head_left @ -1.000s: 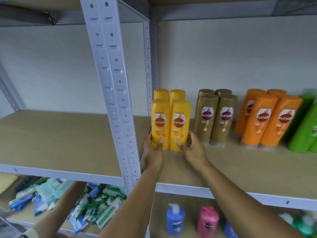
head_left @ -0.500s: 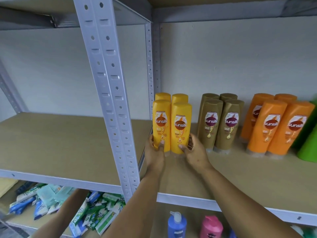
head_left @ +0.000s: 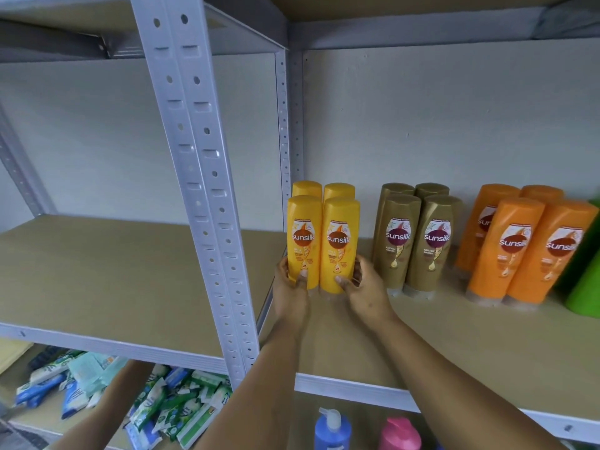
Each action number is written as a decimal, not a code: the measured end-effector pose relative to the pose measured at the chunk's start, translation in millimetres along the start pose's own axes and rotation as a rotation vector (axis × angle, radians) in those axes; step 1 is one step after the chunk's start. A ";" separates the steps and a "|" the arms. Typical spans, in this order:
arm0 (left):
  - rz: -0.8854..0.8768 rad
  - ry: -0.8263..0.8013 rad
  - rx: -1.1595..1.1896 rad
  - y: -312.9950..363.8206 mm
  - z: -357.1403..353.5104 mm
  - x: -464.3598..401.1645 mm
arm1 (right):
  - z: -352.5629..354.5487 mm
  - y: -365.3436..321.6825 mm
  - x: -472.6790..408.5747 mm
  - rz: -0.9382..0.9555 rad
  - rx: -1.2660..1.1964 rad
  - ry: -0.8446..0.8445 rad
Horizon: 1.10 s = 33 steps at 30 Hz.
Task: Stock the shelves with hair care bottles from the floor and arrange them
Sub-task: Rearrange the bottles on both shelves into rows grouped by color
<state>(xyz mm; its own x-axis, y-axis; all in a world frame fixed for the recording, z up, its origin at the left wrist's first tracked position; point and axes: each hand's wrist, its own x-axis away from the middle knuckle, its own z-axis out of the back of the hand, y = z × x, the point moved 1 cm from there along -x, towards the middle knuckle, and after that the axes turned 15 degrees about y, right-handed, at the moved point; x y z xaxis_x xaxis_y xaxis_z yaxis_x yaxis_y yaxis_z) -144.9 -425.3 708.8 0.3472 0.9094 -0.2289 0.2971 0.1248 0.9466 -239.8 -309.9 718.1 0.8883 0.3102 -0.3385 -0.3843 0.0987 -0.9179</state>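
Left hand [head_left: 290, 295] and right hand [head_left: 365, 292], fingers curled, clasp two front yellow Sunsilk bottles [head_left: 323, 243]; an uneven push could topple them into the gold Sunsilk bottles [head_left: 414, 241].

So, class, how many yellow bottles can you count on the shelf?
4. Two stand in front, the front-left yellow bottle and front-right yellow bottle, with the back-left yellow bottle and back-right yellow bottle directly behind. More could be hidden behind them.
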 end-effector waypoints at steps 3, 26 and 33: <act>0.022 -0.006 -0.028 -1.9 -2.2 -4.2 | -1.3 0.2 -2.2 -0.007 0.020 -0.005; 0.040 -0.039 -0.187 -11.1 -9.6 -20.3 | -3.9 1.7 -12.4 -0.030 0.065 0.000; 0.029 -0.015 -0.044 -6.3 -9.0 -16.6 | -1.5 -1.1 -6.3 0.007 0.100 -0.002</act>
<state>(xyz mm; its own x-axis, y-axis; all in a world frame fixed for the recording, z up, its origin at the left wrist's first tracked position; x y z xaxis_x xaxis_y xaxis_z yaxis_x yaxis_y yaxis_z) -160.5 -437.6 708.6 0.3686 0.9069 -0.2042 0.2473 0.1161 0.9620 -244.6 -313.4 721.0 0.8854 0.3127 -0.3440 -0.4132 0.1902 -0.8906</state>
